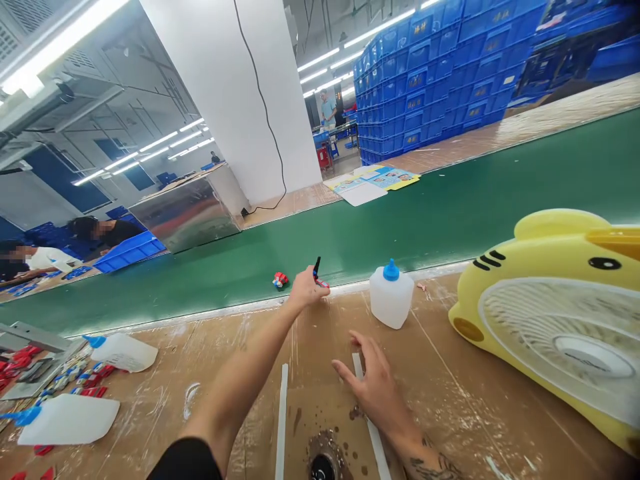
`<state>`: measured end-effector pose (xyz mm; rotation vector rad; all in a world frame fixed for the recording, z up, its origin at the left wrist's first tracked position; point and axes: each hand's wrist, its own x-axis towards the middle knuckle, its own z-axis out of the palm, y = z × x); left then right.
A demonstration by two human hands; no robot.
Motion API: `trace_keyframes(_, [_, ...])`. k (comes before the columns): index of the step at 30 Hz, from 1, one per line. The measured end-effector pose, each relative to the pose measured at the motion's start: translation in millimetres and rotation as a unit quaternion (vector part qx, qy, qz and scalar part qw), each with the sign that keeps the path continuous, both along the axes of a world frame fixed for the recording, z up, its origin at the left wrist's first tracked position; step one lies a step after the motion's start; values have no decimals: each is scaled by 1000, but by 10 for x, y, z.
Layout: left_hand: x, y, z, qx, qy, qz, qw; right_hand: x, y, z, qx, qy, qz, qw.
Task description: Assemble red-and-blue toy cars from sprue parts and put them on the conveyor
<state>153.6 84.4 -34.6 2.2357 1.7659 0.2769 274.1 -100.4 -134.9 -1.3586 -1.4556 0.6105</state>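
My left hand (303, 288) reaches out to the near edge of the green conveyor belt (350, 247). Its fingers are closed on a small toy piece (323, 284) in red, white and blue, with a black part sticking up beside it; most of it is hidden by the fingers. Just left of that hand, a similar small red, white and blue toy (281, 280) lies on the belt. My right hand (373, 380) rests low over the brown worktable (240, 373), fingers apart and holding nothing. Beyond it stands a white bottle (391, 297) with a blue cap.
A yellow duck-shaped fan (555, 313) fills the right side. Two white bottles (70, 419) with blue tips lie at left, near several small red and grey parts (83, 377). Flat printed cardboard (373, 183) lies across the belt's far edge. Blue crates (430, 80) are stacked behind.
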Motion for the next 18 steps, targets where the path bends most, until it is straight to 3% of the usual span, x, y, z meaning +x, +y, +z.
trace_keyframes(4, [127,680,93,-84,98,5,992,44,11,-9,-6,14,20,1000])
trace_keyframes(9, [320,958,95,-171,153,-3,973,82,16,31,-12,27,40,999])
trace_keyframes(14, [184,704,108,-122,88,-18,988,21,28,-55,-7,72,13,997])
trace_keyframes(16, [-102,410,144,-73,39,-34,996,-10,30,-131,-6,82,-7,997])
trace_keyframes(18, [-629,-34,151,-25,-5,-51,998,-30,15,-202,-4,75,-33,997])
